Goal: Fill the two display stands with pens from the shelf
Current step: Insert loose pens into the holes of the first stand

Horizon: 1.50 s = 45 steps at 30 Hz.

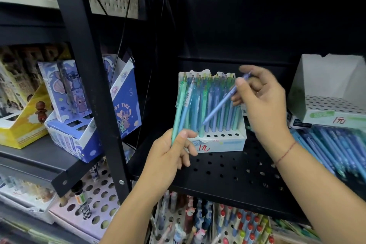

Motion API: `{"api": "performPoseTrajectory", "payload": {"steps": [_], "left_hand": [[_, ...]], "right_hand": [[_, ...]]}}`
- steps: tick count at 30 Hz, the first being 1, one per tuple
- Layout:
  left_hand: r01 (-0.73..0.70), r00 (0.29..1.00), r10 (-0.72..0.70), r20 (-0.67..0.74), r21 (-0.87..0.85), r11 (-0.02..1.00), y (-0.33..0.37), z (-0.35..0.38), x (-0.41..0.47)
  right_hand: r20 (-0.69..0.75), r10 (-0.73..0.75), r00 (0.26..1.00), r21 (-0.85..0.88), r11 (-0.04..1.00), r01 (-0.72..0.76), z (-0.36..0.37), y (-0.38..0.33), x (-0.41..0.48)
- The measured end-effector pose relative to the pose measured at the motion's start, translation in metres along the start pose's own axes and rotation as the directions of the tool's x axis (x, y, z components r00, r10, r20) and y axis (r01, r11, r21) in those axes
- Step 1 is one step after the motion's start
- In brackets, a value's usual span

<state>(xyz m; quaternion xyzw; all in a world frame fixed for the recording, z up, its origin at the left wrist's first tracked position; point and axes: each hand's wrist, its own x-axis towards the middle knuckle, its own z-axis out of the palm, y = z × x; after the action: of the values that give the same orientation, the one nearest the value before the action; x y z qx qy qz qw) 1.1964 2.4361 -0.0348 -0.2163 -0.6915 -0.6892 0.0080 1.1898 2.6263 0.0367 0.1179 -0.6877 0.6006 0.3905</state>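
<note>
A white display stand [223,143] sits on the black perforated shelf [227,170], packed with upright blue and green pens; its front row of holes is bare. My left hand [168,160] grips two pens [183,109], one green and one blue, held upright in front of the stand's left side. My right hand [261,95] pinches a lilac-blue pen [221,105] slanted tip-down over the stand. A second white stand [332,105] at the right has a dotted top with no pens in it. Loose blue pens [332,148] lie in a pile below it.
A black shelf upright [93,77] divides the bays. Cartoon-printed blue boxes [79,105] and a yellow box [21,130] stand on the left shelf. Below are perforated trays with character pens [198,222].
</note>
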Motion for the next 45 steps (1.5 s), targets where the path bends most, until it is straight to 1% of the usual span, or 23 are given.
{"api": "performPoseTrajectory", "payload": {"steps": [3, 5, 7, 9, 13, 19, 23, 25, 27, 29, 31, 32, 33, 35, 37, 39, 41, 43, 45], "left_hand": [[0.001, 1.0, -0.001, 0.001, -0.006, 1.0, 0.0, 0.0, 0.0], [0.003, 1.0, -0.003, 0.0, -0.006, 1.0, -0.001, 0.0, 0.0], [0.003, 1.0, -0.003, 0.0, 0.0, 1.0, -0.001, 0.0, 0.001], [0.002, 1.0, -0.002, 0.001, 0.008, 1.0, -0.001, 0.0, 0.001], [0.009, 1.0, -0.009, 0.007, 0.01, 1.0, -0.002, -0.001, 0.001], [0.015, 1.0, -0.015, 0.02, 0.003, 1.0, -0.002, 0.0, 0.002], [0.014, 1.0, -0.014, 0.02, 0.02, 1.0, -0.003, -0.001, 0.002], [0.012, 1.0, -0.013, 0.027, 0.036, 0.999, -0.005, -0.002, 0.002], [0.007, 0.999, -0.01, 0.052, 0.049, 0.999, -0.005, -0.002, 0.002], [-0.001, 0.996, -0.004, 0.089, 0.058, 0.998, -0.004, -0.002, 0.002], [-0.014, 0.992, 0.004, 0.126, 0.078, 0.997, -0.004, -0.003, 0.001], [-0.018, 0.99, 0.006, 0.142, 0.086, 0.996, -0.003, -0.003, 0.001], [-0.018, 0.987, 0.003, 0.158, 0.093, 0.996, -0.003, -0.003, 0.001], [-0.007, 0.982, -0.012, 0.19, 0.1, 0.995, -0.003, -0.003, 0.001], [0.0, 0.977, -0.023, 0.213, 0.106, 0.994, -0.002, -0.003, 0.001], [-0.002, 0.975, -0.023, 0.22, 0.113, 0.994, -0.002, -0.002, 0.001], [-0.004, 0.979, -0.017, 0.205, 0.105, 0.994, -0.002, -0.002, 0.001], [0.006, 0.986, -0.018, 0.167, 0.072, 0.997, -0.003, -0.003, 0.001], [0.014, 0.99, -0.022, 0.14, 0.059, 0.998, -0.003, -0.004, 0.001]], "right_hand": [[-0.028, -0.032, 0.999, -0.138, 0.99, 0.027, -0.005, 0.003, 0.003], [0.027, -0.05, 0.998, -0.247, 0.967, 0.055, -0.004, 0.006, 0.001], [0.097, -0.058, 0.994, -0.317, 0.945, 0.086, -0.001, 0.008, -0.002], [0.126, -0.083, 0.989, -0.342, 0.932, 0.122, 0.0, 0.009, -0.004], [0.148, -0.126, 0.981, -0.327, 0.93, 0.169, -0.001, 0.008, -0.005], [0.236, -0.14, 0.962, -0.368, 0.903, 0.222, 0.001, 0.009, -0.007], [0.303, -0.082, 0.949, -0.442, 0.871, 0.217, 0.005, 0.013, -0.009], [0.308, -0.059, 0.949, -0.453, 0.868, 0.201, 0.006, 0.015, -0.009], [0.298, -0.058, 0.953, -0.454, 0.869, 0.195, 0.006, 0.016, -0.009], [0.276, -0.1, 0.956, -0.445, 0.868, 0.22, 0.007, 0.013, -0.01], [0.239, -0.162, 0.958, -0.381, 0.891, 0.246, 0.008, 0.008, -0.013], [0.229, -0.166, 0.959, -0.321, 0.917, 0.236, 0.008, 0.005, -0.015], [0.235, -0.144, 0.961, -0.25, 0.947, 0.203, 0.009, 0.002, -0.016], [0.291, -0.059, 0.955, -0.133, 0.986, 0.101, 0.011, -0.002, -0.018], [0.345, 0.019, 0.938, -0.082, 0.997, 0.01, 0.014, -0.002, -0.018], [0.351, 0.059, 0.934, -0.03, 0.998, -0.052, 0.014, -0.003, -0.015], [0.295, 0.055, 0.954, 0.008, 0.998, -0.06, 0.01, -0.004, -0.011], [0.173, 0.033, 0.984, 0.02, 0.999, -0.037, 0.001, -0.006, -0.005], [0.043, -0.014, 0.999, -0.027, 1.0, 0.015, -0.009, -0.007, 0.002]]}}
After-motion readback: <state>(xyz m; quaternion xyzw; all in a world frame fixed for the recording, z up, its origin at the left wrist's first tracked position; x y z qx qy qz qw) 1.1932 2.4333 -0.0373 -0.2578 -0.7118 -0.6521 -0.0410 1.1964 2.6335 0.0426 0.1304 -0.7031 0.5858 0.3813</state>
